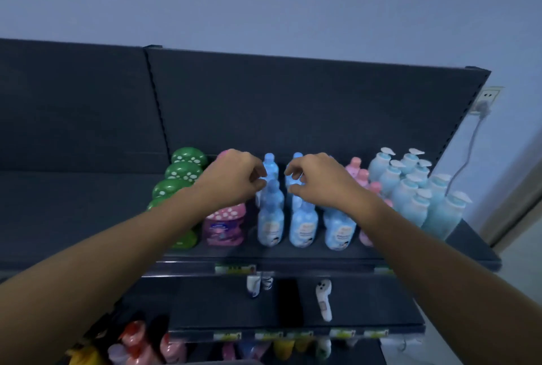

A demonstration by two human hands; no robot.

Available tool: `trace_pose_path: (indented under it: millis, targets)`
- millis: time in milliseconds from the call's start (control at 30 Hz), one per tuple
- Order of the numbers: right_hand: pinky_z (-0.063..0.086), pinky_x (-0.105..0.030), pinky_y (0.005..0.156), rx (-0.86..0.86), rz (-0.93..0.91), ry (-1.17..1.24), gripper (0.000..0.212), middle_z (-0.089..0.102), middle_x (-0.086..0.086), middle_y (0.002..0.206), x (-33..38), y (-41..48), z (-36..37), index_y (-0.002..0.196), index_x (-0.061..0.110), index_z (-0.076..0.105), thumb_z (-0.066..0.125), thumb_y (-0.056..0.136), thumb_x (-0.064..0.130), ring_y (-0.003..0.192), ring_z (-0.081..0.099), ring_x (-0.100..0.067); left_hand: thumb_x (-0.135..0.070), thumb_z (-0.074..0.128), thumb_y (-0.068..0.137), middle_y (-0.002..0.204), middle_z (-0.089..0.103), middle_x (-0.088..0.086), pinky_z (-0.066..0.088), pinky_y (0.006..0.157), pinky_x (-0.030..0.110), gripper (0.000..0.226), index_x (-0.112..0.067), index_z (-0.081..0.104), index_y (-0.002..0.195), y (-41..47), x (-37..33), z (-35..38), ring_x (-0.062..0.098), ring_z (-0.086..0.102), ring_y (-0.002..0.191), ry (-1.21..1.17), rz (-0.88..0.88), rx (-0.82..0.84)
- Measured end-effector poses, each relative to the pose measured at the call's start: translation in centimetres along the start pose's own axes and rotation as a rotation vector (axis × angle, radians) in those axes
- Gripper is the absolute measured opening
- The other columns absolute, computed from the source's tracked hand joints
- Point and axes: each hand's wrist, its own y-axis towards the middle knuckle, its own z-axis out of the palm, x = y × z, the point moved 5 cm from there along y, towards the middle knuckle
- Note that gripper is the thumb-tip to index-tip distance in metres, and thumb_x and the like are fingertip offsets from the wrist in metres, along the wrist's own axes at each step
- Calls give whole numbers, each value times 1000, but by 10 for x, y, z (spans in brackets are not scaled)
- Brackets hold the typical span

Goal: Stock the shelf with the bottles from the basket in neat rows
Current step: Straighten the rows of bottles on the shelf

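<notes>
Both arms reach over the top shelf (pixel 308 256). The left hand (pixel 234 178) and right hand (pixel 321 181) hover, fingers curled, at the caps of the blue bottles (pixel 303 224). These stand in rows between pink bottles (pixel 224 225) and pump bottles (pixel 407 191). Whether either hand grips a cap, I cannot tell.

The left hand (pixel 234 178) and the right hand (pixel 318 181) curl their fingers at the tops of the pale blue plastic bottles (pixel 271 225) on the dark shelf (pixel 410 250); round green spotted bottles (pixel 183 172) stand in a row to the left.
</notes>
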Motion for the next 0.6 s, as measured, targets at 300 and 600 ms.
trace_pose_path:
  millis: [300,600]
  targets:
    - [56,-37,84,37,-35,72,34,71,7,105,89,26,49,114,23,70,73,82,32,99,65,-12,-34,69,90,100,76,-5,58,85,38,22,-23,78,107,-58,115,-16,17,70,96,-34,-141,37]
    - [53,-42,89,103,-94,5,56,61,1,127,123,47,95,128,22,63,80,79,42,117,56,-20,-49,77,81,118,69,-8,56,88,40,36,-38,71,115,-77,157,-11,18,65,108,41,-109,140]
